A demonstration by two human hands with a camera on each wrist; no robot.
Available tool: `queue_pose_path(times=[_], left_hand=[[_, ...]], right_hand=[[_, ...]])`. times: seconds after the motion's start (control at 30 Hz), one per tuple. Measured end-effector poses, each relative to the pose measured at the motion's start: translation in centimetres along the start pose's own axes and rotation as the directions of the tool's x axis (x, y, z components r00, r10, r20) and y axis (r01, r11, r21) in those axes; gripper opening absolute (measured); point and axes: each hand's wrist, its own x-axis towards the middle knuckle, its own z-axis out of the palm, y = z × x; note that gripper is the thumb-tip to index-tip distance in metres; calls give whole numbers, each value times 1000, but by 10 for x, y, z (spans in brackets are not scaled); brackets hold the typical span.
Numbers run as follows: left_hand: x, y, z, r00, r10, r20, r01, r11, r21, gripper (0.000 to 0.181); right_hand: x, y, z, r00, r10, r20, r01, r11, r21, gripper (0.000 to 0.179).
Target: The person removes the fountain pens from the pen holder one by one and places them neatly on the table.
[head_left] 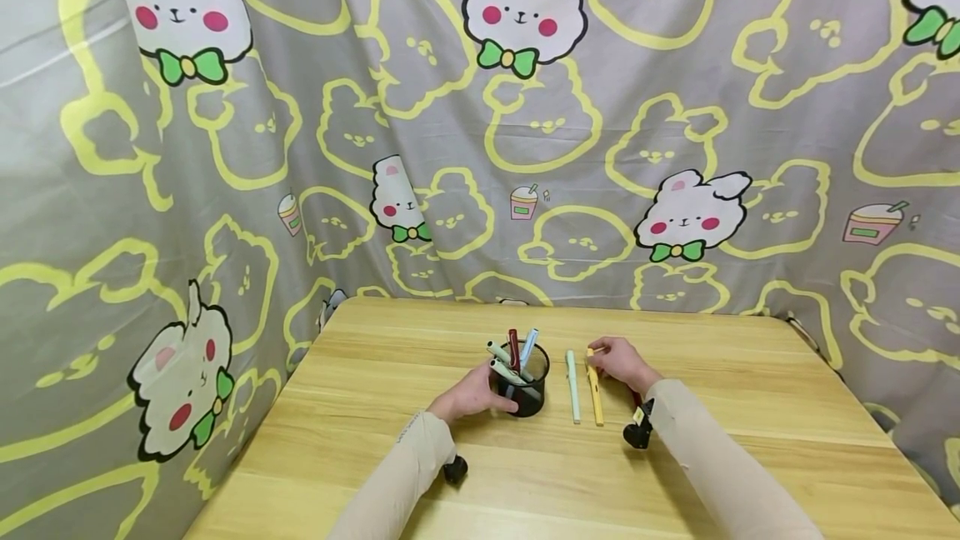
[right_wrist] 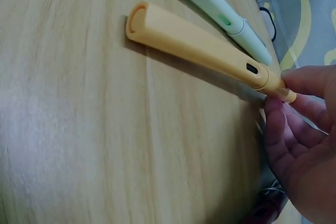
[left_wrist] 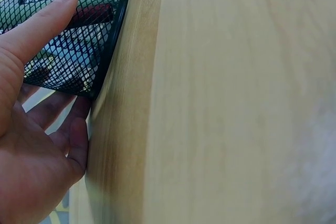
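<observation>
Yellow pen (head_left: 596, 395), far end pinched in R grip (head_left: 622, 362); L grip (head_left: 474, 394) holds mesh cup (head_left: 531, 400).

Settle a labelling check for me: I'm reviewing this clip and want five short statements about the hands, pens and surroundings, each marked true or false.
1. The left hand holds the mesh cup. True.
2. On the table, the mint pen lies to the left of the yellow pen in the head view. True.
3. The right hand pinches the mint pen. False: its fingers pinch the yellow pen, at the end away from the person.
4. The mesh cup has nothing in it. False: several pens stand in it, including a dark red pen.
5. The curtain behind the table is plain. False: it is printed with cartoon animals.
</observation>
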Motion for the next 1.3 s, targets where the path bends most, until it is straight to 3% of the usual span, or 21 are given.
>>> queue_pose_path(times=[0.63,0.97,1.3], left_hand=[[2,-3,0,1000,26,7,-26,999,-30,77],[2,-3,1,1000,0,1,0,1000,-11,70],[2,-2,0,999,41,16,-41,999,-31,79]], right_hand=[[4,1,5,1000,-27,-10,26,993,-115,29],[2,1,6,1000,-24,-10,23,988,-155,25],[2,1,4,999,-31,-8,30,986,-162,25]])
